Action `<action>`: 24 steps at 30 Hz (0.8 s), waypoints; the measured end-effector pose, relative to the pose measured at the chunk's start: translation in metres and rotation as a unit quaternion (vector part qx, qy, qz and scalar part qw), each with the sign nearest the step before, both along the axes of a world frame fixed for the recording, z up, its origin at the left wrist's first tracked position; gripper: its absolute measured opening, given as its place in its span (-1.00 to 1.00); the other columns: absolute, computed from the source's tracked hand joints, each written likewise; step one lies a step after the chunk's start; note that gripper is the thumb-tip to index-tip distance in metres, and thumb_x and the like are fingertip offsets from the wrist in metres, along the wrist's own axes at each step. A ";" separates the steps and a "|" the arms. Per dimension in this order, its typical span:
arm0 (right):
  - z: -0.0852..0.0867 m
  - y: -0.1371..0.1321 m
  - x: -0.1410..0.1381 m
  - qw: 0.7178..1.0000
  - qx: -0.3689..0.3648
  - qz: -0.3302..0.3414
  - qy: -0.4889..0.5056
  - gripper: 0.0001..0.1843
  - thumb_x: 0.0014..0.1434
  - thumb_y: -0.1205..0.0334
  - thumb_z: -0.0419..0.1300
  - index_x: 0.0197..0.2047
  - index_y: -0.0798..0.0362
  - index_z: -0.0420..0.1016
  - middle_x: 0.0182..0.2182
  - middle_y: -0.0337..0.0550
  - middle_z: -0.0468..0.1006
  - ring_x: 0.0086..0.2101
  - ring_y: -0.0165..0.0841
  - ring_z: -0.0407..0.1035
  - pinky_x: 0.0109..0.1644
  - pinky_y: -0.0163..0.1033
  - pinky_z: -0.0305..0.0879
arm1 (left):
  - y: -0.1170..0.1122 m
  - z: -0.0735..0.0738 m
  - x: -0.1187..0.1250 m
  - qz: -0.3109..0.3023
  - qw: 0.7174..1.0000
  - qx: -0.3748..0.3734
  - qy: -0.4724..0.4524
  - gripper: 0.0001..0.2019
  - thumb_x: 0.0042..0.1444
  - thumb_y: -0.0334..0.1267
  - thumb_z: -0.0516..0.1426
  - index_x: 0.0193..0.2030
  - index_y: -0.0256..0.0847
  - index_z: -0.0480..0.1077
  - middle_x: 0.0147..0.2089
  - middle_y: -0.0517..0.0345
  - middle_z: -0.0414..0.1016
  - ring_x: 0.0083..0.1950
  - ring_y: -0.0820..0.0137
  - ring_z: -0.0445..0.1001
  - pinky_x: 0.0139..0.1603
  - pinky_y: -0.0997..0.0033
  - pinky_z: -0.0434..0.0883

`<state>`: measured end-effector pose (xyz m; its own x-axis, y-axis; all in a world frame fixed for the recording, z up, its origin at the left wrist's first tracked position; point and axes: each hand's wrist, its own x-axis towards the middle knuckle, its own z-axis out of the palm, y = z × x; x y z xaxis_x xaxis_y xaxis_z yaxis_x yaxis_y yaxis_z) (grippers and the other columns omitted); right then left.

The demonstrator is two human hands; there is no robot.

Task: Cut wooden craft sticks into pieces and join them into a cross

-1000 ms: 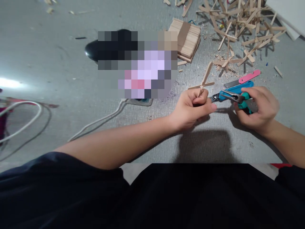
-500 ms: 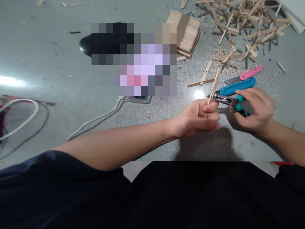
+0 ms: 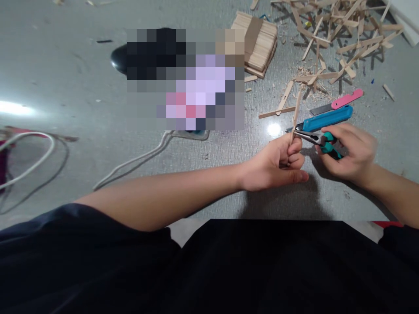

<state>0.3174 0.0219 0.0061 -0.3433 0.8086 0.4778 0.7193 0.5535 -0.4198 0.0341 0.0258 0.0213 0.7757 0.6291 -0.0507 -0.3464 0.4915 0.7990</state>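
Observation:
My left hand (image 3: 283, 161) is closed around the lower part of a wooden craft stick (image 3: 297, 109), which points up and away from me. The thumb lies stretched out to the right while the curled fingers grip the stick. In my right hand (image 3: 353, 150) are pliers (image 3: 314, 138) with green and black handles. Their jaw tips meet the stick just above my left fingers; whether they clamp it hard I cannot tell. Right behind the pliers lies a blue utility knife (image 3: 329, 118), with a pink cutter (image 3: 347, 99) beyond it.
A banded stack of craft sticks (image 3: 258, 41) lies at the back. Right of it spreads a tangle of joined sticks (image 3: 343, 26) with wood shavings (image 3: 309, 78). Loose sticks (image 3: 285, 98) lie nearby. Left are a blurred-out patch, a dark rounded object (image 3: 119, 59) and a white cable (image 3: 137, 150).
My left thumb has come away from the fingers and stretched out to the right. The stick has turned more edge-on, and the plier jaws have narrowed on it.

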 end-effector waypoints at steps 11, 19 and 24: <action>0.006 0.001 -0.002 0.996 -0.071 0.030 0.048 -0.82 0.32 0.12 0.48 -0.01 -0.16 0.83 -0.24 -0.16 0.82 -0.36 -0.17 0.61 -0.24 -0.04 0.60 | 0.004 0.008 0.004 0.067 0.995 -0.065 0.023 -0.19 0.18 -0.32 0.69 -0.40 -0.03 0.03 -0.51 0.51 0.10 -0.48 0.65 0.00 -0.45 0.56 0.01; -0.004 0.014 0.002 0.996 -0.058 0.007 0.073 -0.80 0.33 0.13 0.47 0.02 -0.15 0.79 -0.28 -0.19 0.74 -0.38 -0.17 0.52 -0.26 -0.03 0.53 | 0.009 0.009 0.005 0.053 0.991 -0.119 -0.005 -0.17 0.13 -0.29 0.70 -0.38 -0.02 -0.01 -0.53 0.52 0.11 -0.54 0.65 0.06 -0.45 0.54 0.07; -0.001 0.013 0.002 0.999 -0.024 0.026 0.037 -0.72 0.37 0.13 0.48 0.13 -0.16 0.81 -0.12 -0.08 0.86 -0.25 -0.07 0.70 -0.15 0.05 0.67 | 0.008 0.004 0.005 0.052 0.992 -0.114 -0.007 -0.17 0.15 -0.21 0.72 -0.33 -0.01 0.02 -0.53 0.51 0.19 -0.55 0.63 0.13 -0.44 0.53 0.14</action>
